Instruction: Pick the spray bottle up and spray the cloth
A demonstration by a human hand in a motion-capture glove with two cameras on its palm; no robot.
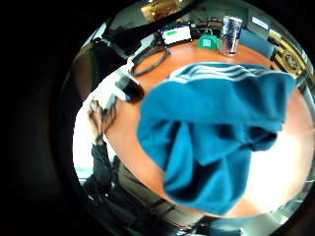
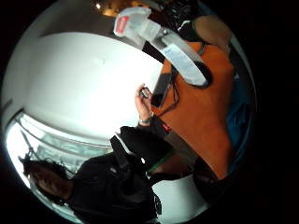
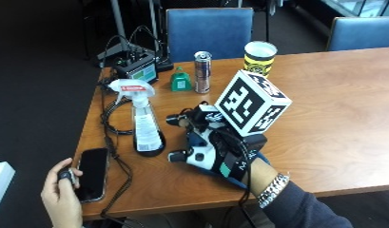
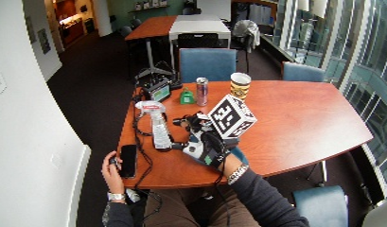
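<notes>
One gloved right hand (image 3: 213, 145), fingers spread over cloth (image 1: 216, 132); spray bottle (image 3: 142, 121) just beside.

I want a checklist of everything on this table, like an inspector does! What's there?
Surface: orange-brown wooden table, glossy.
Job's things: clear plastic spray bottle with a white trigger head stands upright, untouched; blue cloth with white stripes lies crumpled under the hand.
Clutter: black smartphone, slim silver drink can, yellow-and-black paper cup, small green bottle, small black box with a lit screen.
Hands: gloved right hand is over the cloth, beside the bottle, fingers spread, holding nothing; bare left hand holds a small black device at the table edge.
Cables: black cables run along the table's edge past the phone.
Surroundings: blue chairs, dark carpet.
</notes>
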